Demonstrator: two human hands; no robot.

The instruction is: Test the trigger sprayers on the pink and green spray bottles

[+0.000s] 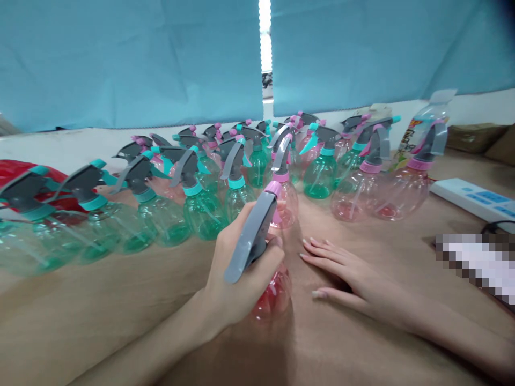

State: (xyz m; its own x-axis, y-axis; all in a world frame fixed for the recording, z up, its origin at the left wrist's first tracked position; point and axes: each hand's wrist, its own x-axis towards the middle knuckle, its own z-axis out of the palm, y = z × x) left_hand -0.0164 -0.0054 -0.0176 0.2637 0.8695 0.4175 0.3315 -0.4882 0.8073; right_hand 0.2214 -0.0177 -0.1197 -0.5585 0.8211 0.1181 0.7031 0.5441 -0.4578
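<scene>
My left hand is closed around the neck of a pink spray bottle with a grey trigger head and pink nozzle. The nozzle points away from me, and the fingers hide the collar. Flat on the table, my right hand has its fingers apart and holds nothing; it is to the right of that bottle. Just beyond the held bottle stands another pink spray bottle. A green spray bottle with a turquoise collar is to the left of it, and a pink spray bottle to the right.
Several more spray bottles, green and pink, fill the back and left of the wooden table. At right are a labelled drink bottle, a white power strip and a blurred-out flat object. Red plastic shows behind the left bottles.
</scene>
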